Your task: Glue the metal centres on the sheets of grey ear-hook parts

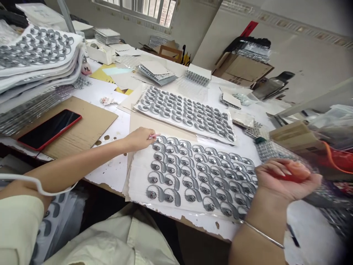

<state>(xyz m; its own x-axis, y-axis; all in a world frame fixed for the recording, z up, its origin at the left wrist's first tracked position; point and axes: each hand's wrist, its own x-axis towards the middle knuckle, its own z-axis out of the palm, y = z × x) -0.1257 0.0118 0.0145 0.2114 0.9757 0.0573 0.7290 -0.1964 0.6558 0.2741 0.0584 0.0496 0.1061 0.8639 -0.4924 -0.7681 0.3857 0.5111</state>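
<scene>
A white padded sheet (140,176) with rows of grey hook-shaped pieces (188,171) lies on the table before me. My left hand (140,139) is closed in a pinch at its upper left corner, with a small pink item (152,136) at the fingertips. Raised over the sheet's right side, my right hand (288,178) has its fingers curled inward; whether anything is inside them cannot be made out. Behind the near sheet lies a second sheet of similar grey pieces (187,112).
A phone with a red edge (51,129) rests on cardboard (93,121) at the left, beside a tall stack of padded sheets (41,73). Small card-topped stacks (198,75) stand at the back. Cardboard boxes (295,136) and plastic bags crowd the right.
</scene>
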